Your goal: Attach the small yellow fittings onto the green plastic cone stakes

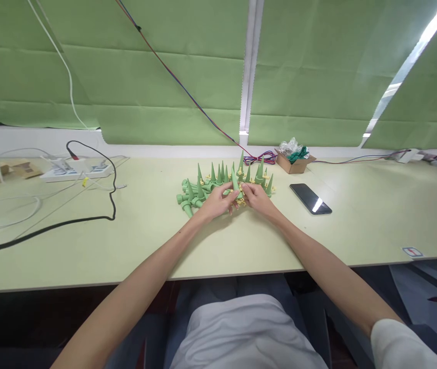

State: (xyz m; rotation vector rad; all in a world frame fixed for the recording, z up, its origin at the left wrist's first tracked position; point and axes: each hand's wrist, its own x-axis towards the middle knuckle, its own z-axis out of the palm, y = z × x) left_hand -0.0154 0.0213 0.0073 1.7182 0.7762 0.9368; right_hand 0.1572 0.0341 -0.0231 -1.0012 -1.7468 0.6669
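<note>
Above the middle of the pile, my left hand (pixel 219 202) is closed on a pale green cone-shaped plastic piece (pixel 235 178), its tip pointing up. My right hand (pixel 257 198) meets it from the other side, thumb and finger pinched at the cone's base, where a bit of yellow shows; the fingers partly hide this small yellow part. Around and behind both hands lie several green cone-shaped pieces (pixel 199 190), some standing upright with yellow parts at their bases, others lying on their sides. More small yellow parts (pixel 240 203) lie under my fingers.
A black phone (pixel 311 199) lies to the right on the table (pixel 218 251). Behind it stands a small cardboard box (pixel 294 163) holding plastic wrap and green material. A coiled red-blue wire (pixel 260 157) lies behind the pile. On the left are a power strip (pixel 76 172) and a black cable (pixel 68 222).
</note>
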